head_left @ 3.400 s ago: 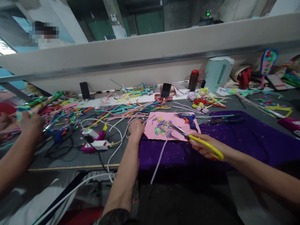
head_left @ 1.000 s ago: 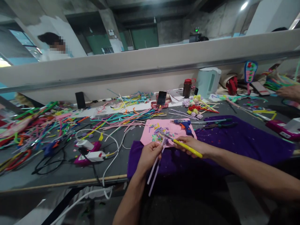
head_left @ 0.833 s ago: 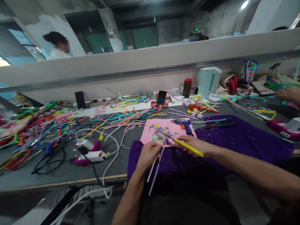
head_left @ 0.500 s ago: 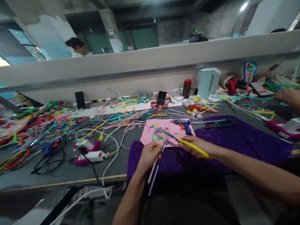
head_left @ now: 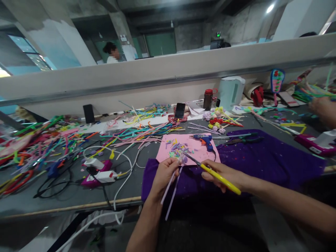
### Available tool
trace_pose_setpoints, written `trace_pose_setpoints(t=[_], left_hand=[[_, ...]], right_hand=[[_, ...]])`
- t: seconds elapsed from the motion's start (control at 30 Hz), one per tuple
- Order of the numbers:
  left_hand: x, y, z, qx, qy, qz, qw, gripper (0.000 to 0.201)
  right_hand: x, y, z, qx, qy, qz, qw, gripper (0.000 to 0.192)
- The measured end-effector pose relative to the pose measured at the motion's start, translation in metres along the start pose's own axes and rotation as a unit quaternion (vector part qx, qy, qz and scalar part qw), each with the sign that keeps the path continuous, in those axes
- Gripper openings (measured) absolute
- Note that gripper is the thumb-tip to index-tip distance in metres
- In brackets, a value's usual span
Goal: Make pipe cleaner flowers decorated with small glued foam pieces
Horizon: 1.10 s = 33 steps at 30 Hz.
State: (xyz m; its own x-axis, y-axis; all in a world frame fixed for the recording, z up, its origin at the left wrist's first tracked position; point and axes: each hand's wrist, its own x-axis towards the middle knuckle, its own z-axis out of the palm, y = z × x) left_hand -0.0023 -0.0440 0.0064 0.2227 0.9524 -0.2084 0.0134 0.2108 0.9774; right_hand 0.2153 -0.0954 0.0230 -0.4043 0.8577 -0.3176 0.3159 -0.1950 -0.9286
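My left hand (head_left: 165, 173) pinches two lilac pipe cleaners (head_left: 170, 194) that hang down over the table's front edge. My right hand (head_left: 225, 175) grips yellow-handled scissors (head_left: 210, 169), whose blades point left and reach the upper ends of the pipe cleaners. Just beyond lies a pink sheet (head_left: 195, 148) strewn with small coloured cuttings (head_left: 176, 148). A blue glue gun (head_left: 206, 140) rests at its right side. A purple cloth (head_left: 267, 157) covers the table under both hands.
Heaps of coloured pipe cleaners (head_left: 52, 140) spread over the left and middle of the grey table (head_left: 63, 196). White cables and a power strip (head_left: 102, 173) lie left of my hands. Phones, a red-capped bottle (head_left: 208, 99) and a kettle (head_left: 231, 92) stand at the back. Another person's hand (head_left: 324, 108) is at far right.
My left hand, earlier on the table by the pink sheet, picked up the lilac pipe cleaners. The scissors came in to their upper ends. The person behind the partition walked right.
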Motion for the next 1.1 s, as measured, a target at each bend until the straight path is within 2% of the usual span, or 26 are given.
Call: trace_pose_setpoints(t=[0.23, 0.57, 0.77, 0.93, 1.1], left_hand=[[0.0, -0.003, 0.006, 0.012, -0.017, 0.011, 1.0, 0.033], [0.006, -0.012, 0.006, 0.048, -0.025, 0.046, 0.997, 0.031], [0.007, -0.012, 0.003, 0.115, 0.005, 0.069, 0.991, 0.031], [0.009, -0.011, 0.003, 0.18, 0.034, 0.089, 0.979, 0.028], [0.01, -0.009, -0.004, 0.181, 0.053, 0.097, 0.977, 0.028]], right_hand=[[0.012, 0.0, 0.007, -0.009, -0.001, -0.004, 1.0, 0.039], [0.015, -0.01, 0.007, 0.08, 0.0, 0.027, 0.996, 0.026], [0.028, -0.006, -0.006, 0.076, 0.012, 0.088, 0.993, 0.027], [0.033, -0.004, -0.009, 0.086, 0.024, 0.093, 0.992, 0.029], [0.026, -0.004, -0.011, 0.114, 0.019, 0.085, 0.99, 0.036]])
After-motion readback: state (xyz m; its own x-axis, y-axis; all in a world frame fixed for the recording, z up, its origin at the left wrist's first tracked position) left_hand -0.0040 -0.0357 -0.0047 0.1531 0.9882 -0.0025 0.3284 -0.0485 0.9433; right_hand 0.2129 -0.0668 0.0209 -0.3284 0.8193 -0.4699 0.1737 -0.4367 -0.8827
